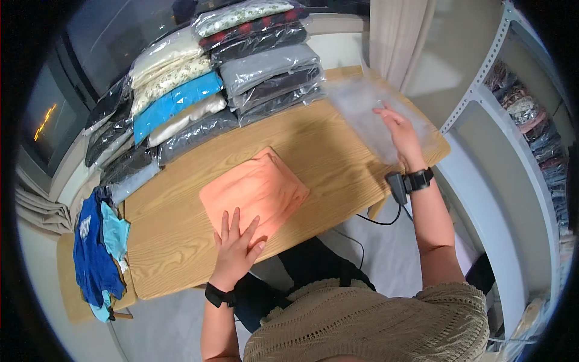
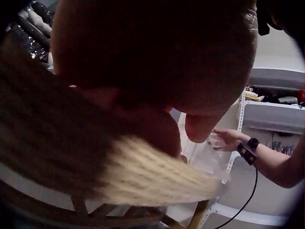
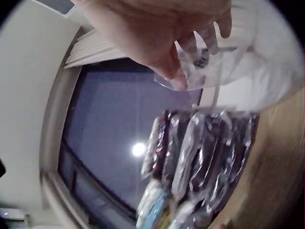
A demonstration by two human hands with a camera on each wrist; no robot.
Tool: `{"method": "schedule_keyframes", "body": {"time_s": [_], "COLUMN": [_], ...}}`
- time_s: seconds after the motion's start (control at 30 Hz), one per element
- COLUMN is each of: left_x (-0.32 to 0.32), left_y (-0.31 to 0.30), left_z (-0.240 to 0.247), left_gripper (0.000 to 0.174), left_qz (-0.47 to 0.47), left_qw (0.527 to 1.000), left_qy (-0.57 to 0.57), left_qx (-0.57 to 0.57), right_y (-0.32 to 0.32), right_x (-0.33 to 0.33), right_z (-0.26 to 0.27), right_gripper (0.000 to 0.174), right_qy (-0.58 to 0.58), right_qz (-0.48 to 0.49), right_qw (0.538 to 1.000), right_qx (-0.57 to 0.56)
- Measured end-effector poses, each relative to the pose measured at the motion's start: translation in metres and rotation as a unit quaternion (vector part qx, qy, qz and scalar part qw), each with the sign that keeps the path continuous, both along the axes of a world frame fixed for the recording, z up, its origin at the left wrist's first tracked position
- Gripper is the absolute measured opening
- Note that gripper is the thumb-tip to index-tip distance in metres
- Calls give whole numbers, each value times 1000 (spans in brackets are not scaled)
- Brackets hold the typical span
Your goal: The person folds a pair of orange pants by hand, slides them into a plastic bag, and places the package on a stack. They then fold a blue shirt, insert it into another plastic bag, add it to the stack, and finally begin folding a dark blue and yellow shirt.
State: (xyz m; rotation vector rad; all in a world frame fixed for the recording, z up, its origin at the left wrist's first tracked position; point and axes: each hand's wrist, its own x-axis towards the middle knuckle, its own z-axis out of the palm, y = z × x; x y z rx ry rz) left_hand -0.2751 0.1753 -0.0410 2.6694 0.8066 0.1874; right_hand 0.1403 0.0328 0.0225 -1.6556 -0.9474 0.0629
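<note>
In the head view we see the left hand (image 1: 234, 244) lying flat, fingers spread, on the near end of the folded orange garment (image 1: 256, 190). The garment sits mid-counter (image 1: 325, 151) by the near edge, its long axis roughly along that edge. At the far right corner the right hand (image 1: 399, 134) holds the clear plastic bag (image 1: 365, 105), well apart from the garment and to its right. The left wrist view is mostly dark palm, so we make out little. In the right wrist view the fingers (image 3: 174, 71) pinch the bag's film, with the bagged clothes (image 3: 200, 143) beyond
</note>
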Motion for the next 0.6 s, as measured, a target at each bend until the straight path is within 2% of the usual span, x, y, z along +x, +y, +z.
{"method": "schedule_keyframes", "body": {"time_s": [0.07, 0.13, 0.17, 0.2, 0.23, 0.27, 0.33, 0.37, 0.47, 0.5, 0.6], "left_x": [0, 1, 1, 3, 4, 6, 4, -1, -4, -6, -9], "left_y": [2, 3, 1, -1, -4, -10, -23, -22, -27, -31, -28], "left_z": [3, 6, 9, 13, 17, 24, 34, 35, 27, 20, 11], "left_gripper": [55, 56, 56, 54, 53, 53, 46, 39, 35, 36, 32], "left_qz": [-2, -7, -8, -18, -27, -26, -81, -102, -90, -44, 2], "left_qw": [1000, 1000, 1000, 996, 982, 983, 912, 923, 920, 909, 927], "left_qy": [4, 18, 21, -78, -175, -171, -364, -336, -332, -338, -317], "left_qx": [-7, 4, 3, -28, -59, -59, -171, -155, -189, -240, -202], "right_y": [4, 16, 18, 20, 21, 25, 39, 44, 62, 65, 68], "right_x": [-49, -85, -107, -130, -155, -176, -208, -222, -247, -254, -270], "right_z": [10, -7, -10, -10, -7, -6, -16, -21, -63, -70, -86], "right_gripper": [24, 19, 19, 20, 20, 20, 21, 21, 21, 21, 26], "right_qy": [-53, -32, -191, -346, -357, -367, -322, -280, -293, -290, -281], "right_qz": [45, 180, 170, 156, 164, 174, 206, 238, 244, 257, 308], "right_qw": [996, 982, 967, 925, 917, 906, 918, 926, 924, 921, 906], "right_qx": [-59, 37, 3, -30, -74, -118, -100, -83, -31, -27, -72]}}
